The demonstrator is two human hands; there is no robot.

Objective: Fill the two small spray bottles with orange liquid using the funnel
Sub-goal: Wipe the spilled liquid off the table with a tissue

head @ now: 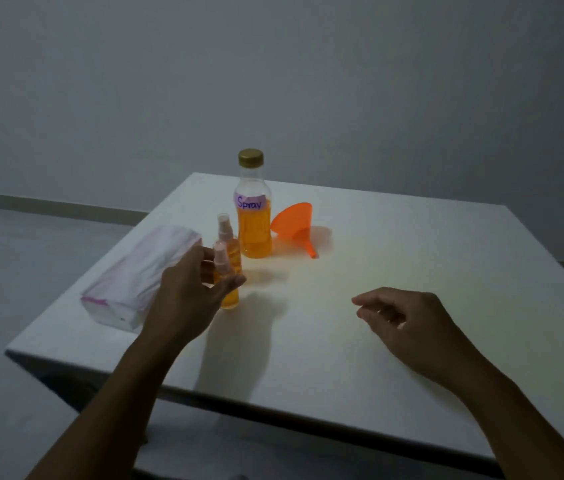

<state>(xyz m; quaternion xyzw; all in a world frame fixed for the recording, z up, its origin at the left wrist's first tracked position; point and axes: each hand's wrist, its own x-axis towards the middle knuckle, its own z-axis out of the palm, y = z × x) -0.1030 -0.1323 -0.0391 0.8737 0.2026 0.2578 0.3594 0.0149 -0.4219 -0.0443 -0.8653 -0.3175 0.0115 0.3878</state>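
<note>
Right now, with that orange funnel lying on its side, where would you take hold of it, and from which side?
Grip the funnel by its wide cone, coming from the right with the right hand. It lies tipped, mouth toward the big "Spray" bottle and thin spout toward the viewer, so the cone's right wall is probably the easiest, clearest part to pinch.

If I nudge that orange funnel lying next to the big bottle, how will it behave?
The orange funnel lies on its side on the table, so it would probably roll in an arc around its narrow spout. It looks like thin plastic, likely very light, so a slight touch may send it skidding.
</note>
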